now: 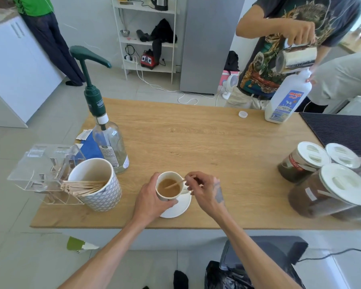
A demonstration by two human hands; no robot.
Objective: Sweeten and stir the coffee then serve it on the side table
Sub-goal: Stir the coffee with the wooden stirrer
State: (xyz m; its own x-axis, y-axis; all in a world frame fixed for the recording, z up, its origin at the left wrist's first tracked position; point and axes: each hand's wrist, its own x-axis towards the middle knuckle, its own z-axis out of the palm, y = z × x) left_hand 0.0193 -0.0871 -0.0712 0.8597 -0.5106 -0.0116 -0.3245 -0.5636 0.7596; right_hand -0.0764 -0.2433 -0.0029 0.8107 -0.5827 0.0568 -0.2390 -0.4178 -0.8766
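A white cup [168,177] of light brown coffee stands on a white saucer [178,208] near the front edge of the wooden table [206,142]. My left hand [149,200] wraps around the cup's left side. My right hand [204,189] pinches the top of a wooden stir stick [174,184], whose lower end dips into the coffee. A clear syrup bottle [111,144] with a green pump stands to the left behind the cup.
A patterned mug [98,188] of wooden stir sticks and a clear acrylic holder [42,165] sit at the left. Lidded coffee jars [325,188] crowd the right edge beside a black mat [342,130]. Across the table a person pours from a metal pitcher [294,59] near a milk jug [286,103].
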